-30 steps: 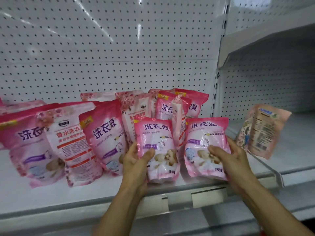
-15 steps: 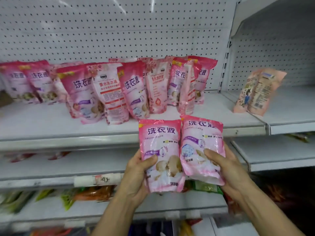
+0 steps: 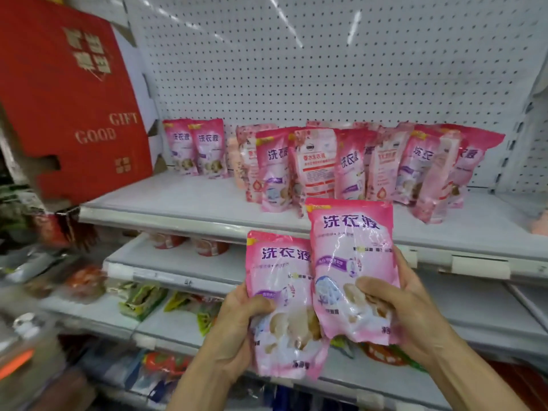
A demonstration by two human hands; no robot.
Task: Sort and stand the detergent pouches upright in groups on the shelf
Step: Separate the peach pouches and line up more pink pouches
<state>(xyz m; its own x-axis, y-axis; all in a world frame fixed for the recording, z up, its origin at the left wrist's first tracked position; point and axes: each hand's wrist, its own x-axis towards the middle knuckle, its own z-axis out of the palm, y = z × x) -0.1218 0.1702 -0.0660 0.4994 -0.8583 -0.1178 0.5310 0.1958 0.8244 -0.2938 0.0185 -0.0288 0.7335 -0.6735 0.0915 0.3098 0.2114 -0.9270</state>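
Note:
I hold two pink detergent pouches in front of the shelf, away from it. My left hand (image 3: 237, 324) grips the lower pouch (image 3: 278, 280) by its left side. My right hand (image 3: 397, 304) grips the higher pouch (image 3: 353, 247), which overlaps the other. On the white shelf (image 3: 184, 203) two matching pink pouches (image 3: 195, 149) stand upright at the back left. Right of them a mixed crowd of pink and pale patterned pouches (image 3: 350, 167) stands and leans together.
A red gift box (image 3: 68, 93) leans at the shelf's left end. White pegboard (image 3: 326, 69) backs the shelf. Lower shelves (image 3: 178, 262) carry red tubs and packets of other goods. Bare shelf surface lies between the left pair and the mixed crowd.
The view has swung left, bringing the red box and the left pair into sight. Both hands drew the two pouches off the shelf and now hold them overlapped, the right one higher.

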